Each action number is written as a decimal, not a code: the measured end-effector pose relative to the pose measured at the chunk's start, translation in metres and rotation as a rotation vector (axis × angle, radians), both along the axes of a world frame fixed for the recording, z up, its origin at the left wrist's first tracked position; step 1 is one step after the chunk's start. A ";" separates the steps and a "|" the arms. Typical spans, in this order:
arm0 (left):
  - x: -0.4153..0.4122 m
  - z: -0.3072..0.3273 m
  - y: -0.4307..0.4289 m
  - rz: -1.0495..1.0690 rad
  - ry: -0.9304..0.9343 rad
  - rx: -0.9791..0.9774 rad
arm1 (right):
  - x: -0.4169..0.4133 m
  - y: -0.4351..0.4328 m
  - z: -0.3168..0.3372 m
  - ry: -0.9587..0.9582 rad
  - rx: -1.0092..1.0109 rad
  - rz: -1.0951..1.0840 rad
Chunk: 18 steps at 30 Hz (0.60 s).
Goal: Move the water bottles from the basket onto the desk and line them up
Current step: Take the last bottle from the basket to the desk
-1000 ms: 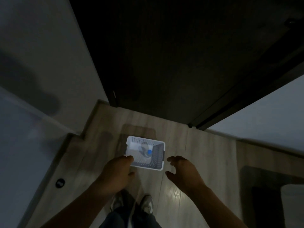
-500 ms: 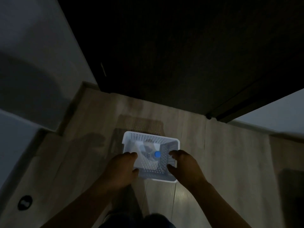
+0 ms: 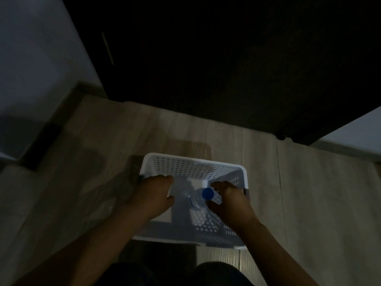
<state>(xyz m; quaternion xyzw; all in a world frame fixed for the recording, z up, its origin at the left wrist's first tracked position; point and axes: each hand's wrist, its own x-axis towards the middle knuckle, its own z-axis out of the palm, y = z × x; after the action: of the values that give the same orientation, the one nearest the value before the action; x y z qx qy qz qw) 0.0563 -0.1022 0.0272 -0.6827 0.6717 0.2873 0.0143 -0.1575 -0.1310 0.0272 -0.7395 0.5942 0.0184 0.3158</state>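
Bottle (image 3: pixel 195 201) w/ blue cap (image 3: pixel 207 194) upright in basket (image 3: pixel 193 160) on floor (image 3: pixel 309 193); R hand (image 3: pixel 231 203) cupped loose round cap, not closed; L hand (image 3: pixel 153 195) at basket's left side, grip unclear; best to take it just below cap, lift straight up.

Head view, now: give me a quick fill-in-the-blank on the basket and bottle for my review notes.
The water bottle in the basket has a ____ cap. The basket stands on the wooden ____. The right hand hovers by the cap, while the left hand is at the basket's ____ side.
Missing words: blue; floor; left.
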 end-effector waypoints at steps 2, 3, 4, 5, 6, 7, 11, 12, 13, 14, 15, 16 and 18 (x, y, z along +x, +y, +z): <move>0.000 -0.006 0.003 0.003 0.001 -0.021 | 0.002 0.001 -0.008 -0.019 -0.023 -0.003; 0.000 -0.009 0.004 -0.002 0.002 -0.029 | 0.002 0.002 -0.012 -0.023 -0.036 -0.003; 0.001 -0.012 0.006 -0.007 0.007 -0.025 | 0.003 0.002 -0.015 -0.023 -0.043 -0.002; 0.001 -0.014 0.008 -0.007 0.015 -0.014 | 0.004 0.003 -0.017 -0.022 -0.043 0.000; 0.002 -0.016 0.011 -0.006 0.020 -0.005 | 0.004 0.004 -0.021 -0.019 -0.046 0.000; 0.003 -0.017 0.012 -0.008 0.019 -0.004 | 0.004 0.005 -0.024 -0.013 -0.055 0.002; 0.006 -0.025 0.013 -0.022 -0.018 -0.042 | 0.004 0.004 -0.039 -0.021 -0.104 -0.003; 0.006 -0.026 0.012 -0.028 -0.027 -0.052 | 0.003 0.004 -0.043 -0.026 -0.120 -0.008; 0.006 -0.029 0.012 -0.034 -0.033 -0.064 | 0.003 0.003 -0.047 -0.033 -0.134 -0.010; 0.006 -0.032 0.012 -0.037 -0.031 -0.073 | 0.004 0.003 -0.052 -0.044 -0.147 -0.017; 0.005 -0.035 0.012 -0.035 -0.023 -0.083 | 0.005 0.003 -0.056 -0.063 -0.156 -0.034; 0.004 -0.038 0.013 -0.032 -0.015 -0.092 | 0.006 0.003 -0.061 -0.099 -0.160 -0.061; 0.001 -0.045 0.015 -0.029 0.000 -0.103 | 0.009 0.003 -0.071 -0.206 -0.156 -0.127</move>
<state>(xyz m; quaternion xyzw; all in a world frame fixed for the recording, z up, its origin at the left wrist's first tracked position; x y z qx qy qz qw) 0.0578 -0.0874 -0.0178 -0.6726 0.6955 0.2521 -0.0167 -0.1490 -0.1275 -0.0433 -0.7206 0.6039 -0.1239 0.3173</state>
